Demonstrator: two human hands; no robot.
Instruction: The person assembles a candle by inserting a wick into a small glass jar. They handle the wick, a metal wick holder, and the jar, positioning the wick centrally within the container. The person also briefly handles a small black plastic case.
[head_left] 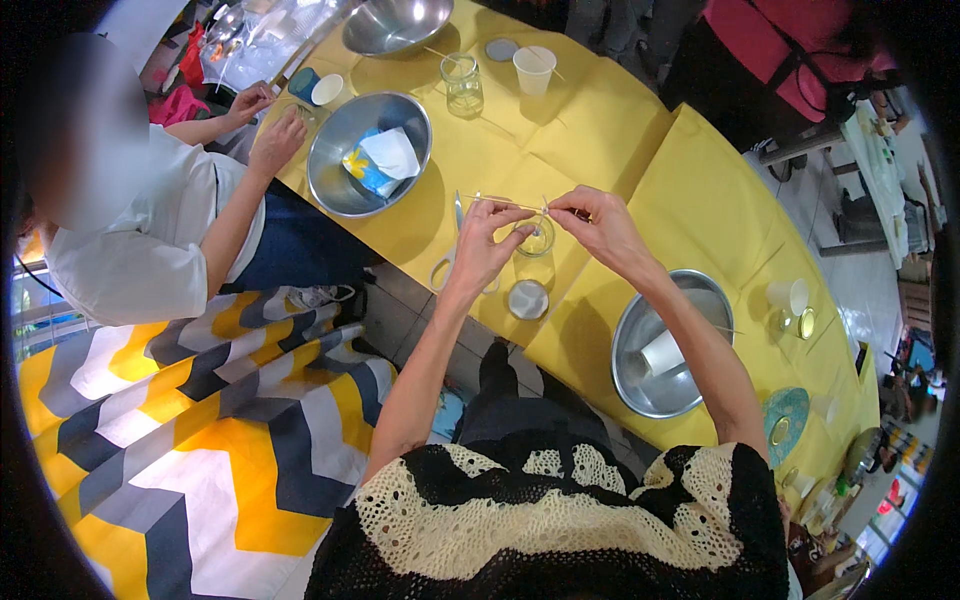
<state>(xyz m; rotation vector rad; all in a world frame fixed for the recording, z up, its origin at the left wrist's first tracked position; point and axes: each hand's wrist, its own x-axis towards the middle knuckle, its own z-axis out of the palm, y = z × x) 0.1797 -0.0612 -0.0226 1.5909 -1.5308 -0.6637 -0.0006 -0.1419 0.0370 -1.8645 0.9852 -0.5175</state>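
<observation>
My left hand (483,240) and my right hand (592,222) meet above a small clear glass jar (536,243) on the yellow table (640,170). Both pinch thin wooden sticks (505,205) held level across the jar's mouth. A fine wick seems to hang between the fingers, too small to be sure. The jar's round metal lid (527,299) lies on the table just below the jar. Scissors (456,250) rest by my left hand.
A steel bowl (662,350) with a white paper cup sits under my right forearm. A person in white at the left works beside another steel bowl (368,152) holding a packet. Farther back stand a third bowl (396,24), a glass jar (462,85) and a cup (534,70).
</observation>
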